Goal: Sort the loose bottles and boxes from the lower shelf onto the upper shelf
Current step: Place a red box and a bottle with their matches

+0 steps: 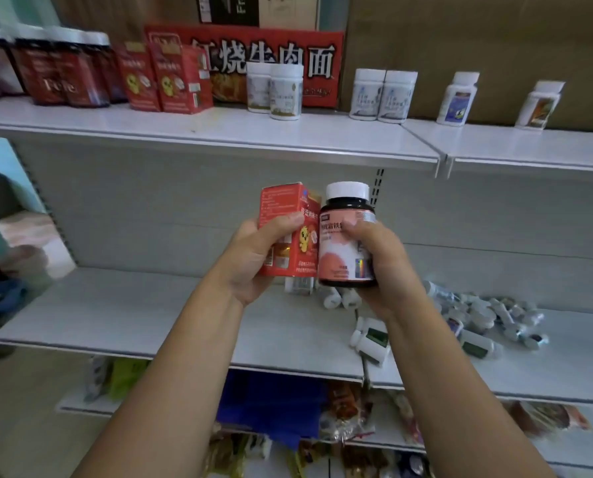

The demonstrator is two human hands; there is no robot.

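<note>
Upper shelf (pixel 219 132), one red box (pixel 278 205), one dark bottle (pixel 344 263) held

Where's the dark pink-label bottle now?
The dark bottle is mid-frame in the head view, upright in the right hand, beside the red box in the left hand, above the lower shelf.

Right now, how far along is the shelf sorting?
Partly done: dark jars, red boxes and white bottles stand in groups on the upper shelf. In hand: the left hand grips a red box, the right hand a dark bottle. Left: a pile of small bottles lies on the lower shelf.
</note>
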